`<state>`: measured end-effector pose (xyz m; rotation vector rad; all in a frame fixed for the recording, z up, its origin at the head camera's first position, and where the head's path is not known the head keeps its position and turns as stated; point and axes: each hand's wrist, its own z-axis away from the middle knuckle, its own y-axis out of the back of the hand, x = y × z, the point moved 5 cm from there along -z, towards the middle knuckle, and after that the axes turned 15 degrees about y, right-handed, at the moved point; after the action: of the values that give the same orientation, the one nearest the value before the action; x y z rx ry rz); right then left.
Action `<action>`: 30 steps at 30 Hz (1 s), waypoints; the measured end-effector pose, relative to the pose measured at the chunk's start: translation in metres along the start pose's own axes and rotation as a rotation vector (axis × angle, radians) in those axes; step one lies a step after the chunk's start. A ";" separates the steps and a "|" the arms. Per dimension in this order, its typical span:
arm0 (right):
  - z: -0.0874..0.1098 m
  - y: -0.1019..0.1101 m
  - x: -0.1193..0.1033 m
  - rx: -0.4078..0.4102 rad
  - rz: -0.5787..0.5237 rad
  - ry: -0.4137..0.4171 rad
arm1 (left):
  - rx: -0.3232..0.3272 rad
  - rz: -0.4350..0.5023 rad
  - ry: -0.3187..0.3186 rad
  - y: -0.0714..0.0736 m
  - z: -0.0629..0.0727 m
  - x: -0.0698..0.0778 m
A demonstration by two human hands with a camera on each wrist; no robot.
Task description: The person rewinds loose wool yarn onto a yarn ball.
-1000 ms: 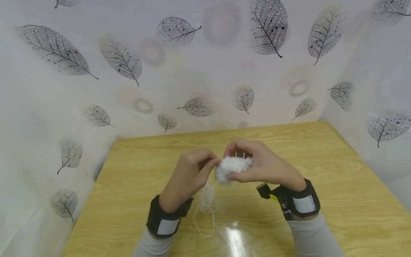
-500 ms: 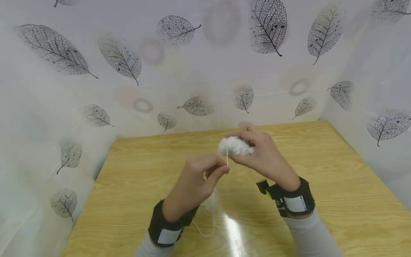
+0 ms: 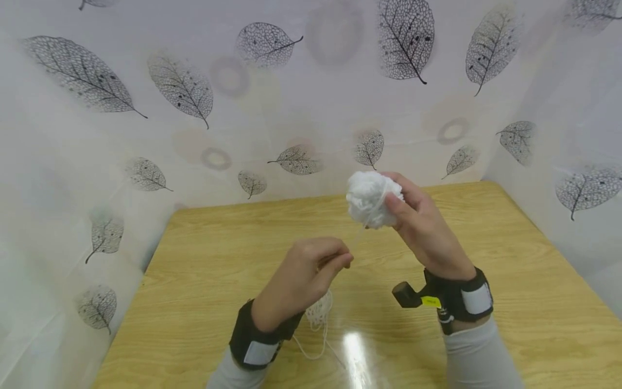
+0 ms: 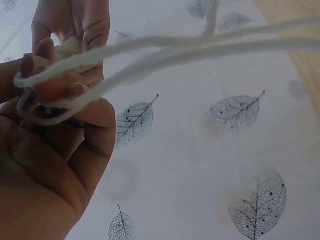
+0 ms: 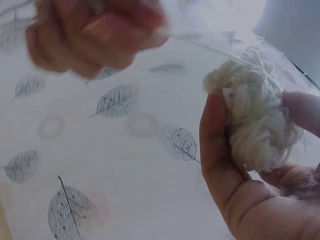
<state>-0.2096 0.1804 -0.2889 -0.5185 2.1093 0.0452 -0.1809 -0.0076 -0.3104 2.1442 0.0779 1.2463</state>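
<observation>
A white ball of yarn (image 3: pixel 367 199) is held up over the far part of the table by my right hand (image 3: pixel 432 232), thumb on the near side. In the right wrist view the fingers curl round the yarn ball (image 5: pixel 260 120). Lower and to the left, my left hand (image 3: pixel 303 275) pinches a strand of yarn (image 3: pixel 359 235) that runs up to the ball. Loops of yarn (image 4: pixel 145 47) pass round the fingers in the left wrist view. Beneath the left hand, a loose heap of yarn (image 3: pixel 319 312) lies on the table, partly hidden by that hand.
The wooden table (image 3: pixel 486 243) spreads out under both hands. A pale cloth with leaf prints (image 3: pixel 291 108) stands behind it and along the sides. A loop of yarn (image 3: pixel 311 357) trails from the heap toward the near edge.
My right hand has risen and turned, bringing the yarn ball up and to the right. The left hand has drawn away below it, with the strand stretched between them.
</observation>
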 end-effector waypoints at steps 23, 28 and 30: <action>0.004 -0.012 0.010 -0.292 0.087 -0.151 | 0.208 -0.043 0.080 0.032 -0.004 -0.028; 0.009 -0.022 0.014 -0.468 0.270 -0.157 | 0.295 0.003 0.013 0.039 -0.003 -0.023; 0.008 -0.023 0.015 -0.481 0.353 -0.154 | 0.320 0.028 -0.004 0.039 -0.002 -0.019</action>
<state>-0.2015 0.1563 -0.3023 -0.3963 2.0117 0.7840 -0.2034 -0.0440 -0.3025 2.4261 0.2622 1.3178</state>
